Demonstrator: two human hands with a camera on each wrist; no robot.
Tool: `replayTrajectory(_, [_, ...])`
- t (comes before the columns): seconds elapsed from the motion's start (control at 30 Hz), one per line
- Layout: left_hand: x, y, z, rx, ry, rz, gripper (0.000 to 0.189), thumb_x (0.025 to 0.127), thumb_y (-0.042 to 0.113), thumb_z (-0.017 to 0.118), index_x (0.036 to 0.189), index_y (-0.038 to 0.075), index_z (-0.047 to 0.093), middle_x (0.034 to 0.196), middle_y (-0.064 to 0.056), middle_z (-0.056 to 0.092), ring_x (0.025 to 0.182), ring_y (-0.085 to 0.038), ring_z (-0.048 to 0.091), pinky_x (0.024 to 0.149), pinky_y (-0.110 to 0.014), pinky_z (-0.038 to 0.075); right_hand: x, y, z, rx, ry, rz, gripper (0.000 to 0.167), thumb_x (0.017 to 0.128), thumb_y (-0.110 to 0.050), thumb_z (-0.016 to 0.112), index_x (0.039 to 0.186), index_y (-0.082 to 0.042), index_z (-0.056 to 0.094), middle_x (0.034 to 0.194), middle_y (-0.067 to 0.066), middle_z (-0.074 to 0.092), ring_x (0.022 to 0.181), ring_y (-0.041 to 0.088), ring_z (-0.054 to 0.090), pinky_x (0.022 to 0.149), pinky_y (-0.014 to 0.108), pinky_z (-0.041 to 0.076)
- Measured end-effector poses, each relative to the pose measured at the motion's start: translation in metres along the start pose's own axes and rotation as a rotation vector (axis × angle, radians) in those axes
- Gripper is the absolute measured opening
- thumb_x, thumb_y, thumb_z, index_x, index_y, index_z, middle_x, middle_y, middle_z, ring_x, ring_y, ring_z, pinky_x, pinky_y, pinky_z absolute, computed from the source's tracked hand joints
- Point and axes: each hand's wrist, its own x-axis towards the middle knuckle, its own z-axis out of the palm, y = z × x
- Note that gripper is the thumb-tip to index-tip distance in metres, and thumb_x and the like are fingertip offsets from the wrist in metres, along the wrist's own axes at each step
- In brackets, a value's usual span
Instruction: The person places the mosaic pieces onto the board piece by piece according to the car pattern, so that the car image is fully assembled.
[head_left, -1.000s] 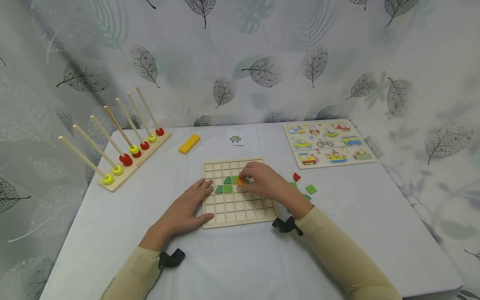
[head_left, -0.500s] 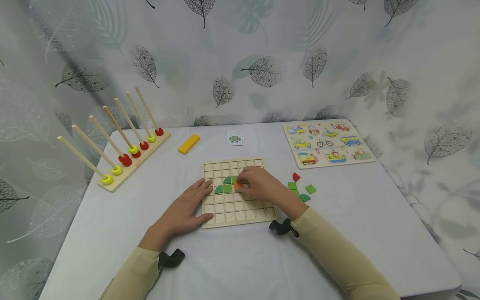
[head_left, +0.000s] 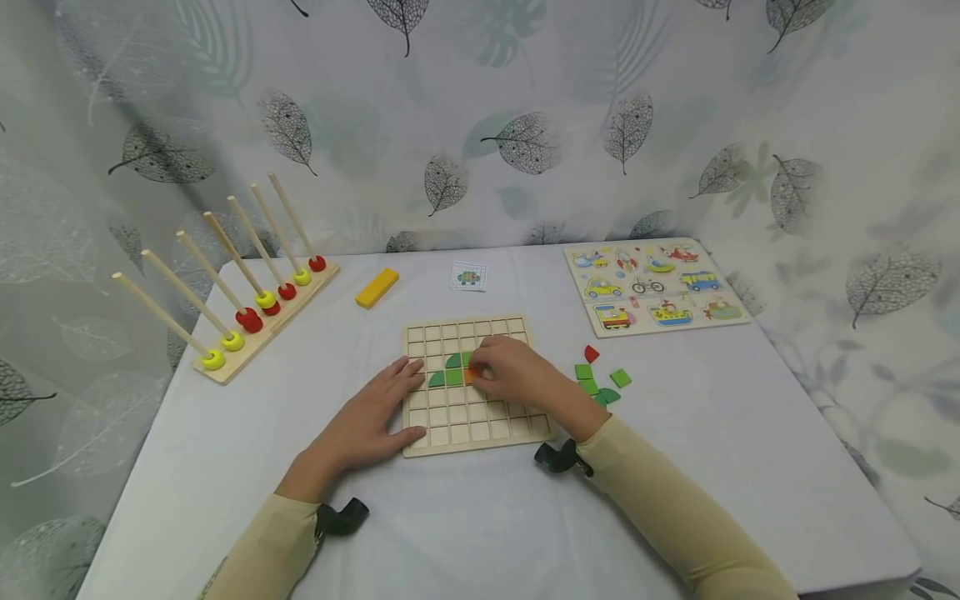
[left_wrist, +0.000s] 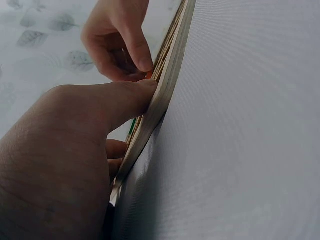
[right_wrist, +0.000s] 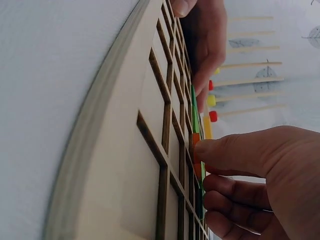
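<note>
A wooden grid board (head_left: 414, 451) lies at the middle of the table. My left hand (head_left: 367, 415) rests spread along its left side, and in the left wrist view the thumb (left_wrist: 132, 95) presses the rim. Over the middle cells, my right hand (head_left: 521, 377) holds an orange tile (head_left: 470, 377) at the thumb tip, low against the grid; the right wrist view shows the orange tile (right_wrist: 196, 142) at the thumb, with the other fingers curled. Beside it lie a green square tile (head_left: 453, 377) and a dark green rounded tile (head_left: 437, 380). The right hand hides some cells.
Loose green tiles (head_left: 584, 372) and a red one (head_left: 592, 354) lie right of the board. Behind stand a small picture card (head_left: 468, 276), a yellow block (head_left: 377, 287) and a vehicle puzzle (head_left: 656, 287). A pegged bead rack (head_left: 270, 321) stands at the left.
The right hand has moved slightly left and down with the orange tile, which now sits beside the green square. More loose green tiles show by the wrist. The left hand stays.
</note>
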Motion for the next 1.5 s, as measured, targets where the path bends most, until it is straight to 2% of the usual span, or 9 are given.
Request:
replayTrajectory(0.33, [0.000,0.001,-0.001,-0.006,0.002,0.003,0.083,0.099,0.052,0.071,0.164,0.008,0.046,0.178,0.000,0.028,0.166,-0.025,0.015,0.128,-0.055,0.028,0.000,-0.001,0.000,-0.007,0.005,-0.001,0.006,0.098,-0.015,0.081,0.104,-0.014,0.081,0.094,-0.006,0.065,0.087,0.013,0.057,0.079,0.030,0.052])
replayTrajectory(0.87, [0.000,0.001,-0.001,-0.007,0.002,0.000,0.083,0.099,0.052,0.071,0.164,0.007,0.047,0.178,-0.001,0.028,0.166,-0.025,0.015,0.128,-0.055,0.027,0.002,-0.004,0.001,-0.004,-0.010,0.050,0.011,0.098,-0.016,0.082,0.108,-0.013,0.082,0.096,-0.005,0.067,0.087,0.013,0.057,0.078,0.029,0.052])
replayTrajectory(1.2, [0.001,0.002,-0.001,-0.009,0.005,-0.002,0.082,0.099,0.051,0.071,0.164,0.008,0.047,0.178,0.000,0.029,0.166,-0.024,0.015,0.128,-0.056,0.028,0.002,0.000,-0.001,0.036,0.002,0.037,0.011,0.098,-0.016,0.081,0.108,-0.014,0.083,0.096,-0.007,0.068,0.087,0.012,0.058,0.079,0.030,0.053])
replayTrajectory(1.37, [0.001,0.002,-0.001,-0.008,-0.001,-0.006,0.082,0.099,0.051,0.071,0.164,0.008,0.046,0.178,0.000,0.028,0.166,-0.024,0.015,0.128,-0.055,0.027,-0.001,0.004,-0.005,0.059,0.028,0.036,0.013,0.097,-0.013,0.081,0.110,-0.013,0.082,0.102,-0.006,0.071,0.093,0.013,0.062,0.085,0.032,0.055])
replayTrajectory(1.5, [0.001,0.002,-0.001,-0.007,0.005,-0.004,0.083,0.099,0.051,0.072,0.164,0.007,0.046,0.177,-0.001,0.029,0.165,-0.025,0.016,0.127,-0.056,0.028,-0.005,0.009,-0.020,0.058,0.043,0.036,0.019,0.098,-0.014,0.081,0.116,-0.010,0.082,0.109,-0.002,0.073,0.099,0.016,0.065,0.090,0.035,0.056])
